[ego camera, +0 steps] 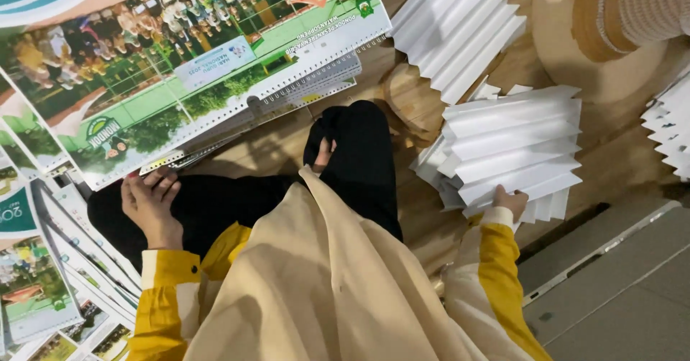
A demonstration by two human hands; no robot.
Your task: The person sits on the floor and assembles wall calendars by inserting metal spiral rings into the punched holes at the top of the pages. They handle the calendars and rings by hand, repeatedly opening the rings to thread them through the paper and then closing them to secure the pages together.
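Observation:
I sit on a wooden floor with my legs in black trousers. My left hand [149, 201] rests on the lower edge of a stack of large spiral-bound wall calendars [208, 59] with a green photo page on top. My right hand [509, 201] grips the near edge of a pile of white accordion-folded paper sheets [514, 145] lying on the floor to my right. Both arms wear yellow and cream sleeves.
Another white pleated sheet [460, 27] lies farther back. More pleated paper [672, 127] shows at the right edge. Several loose calendar pages [43, 289] spread at the left. A round wooden disc with a rope spool [632, 16] stands at the top right. A grey step [618, 282] runs at the lower right.

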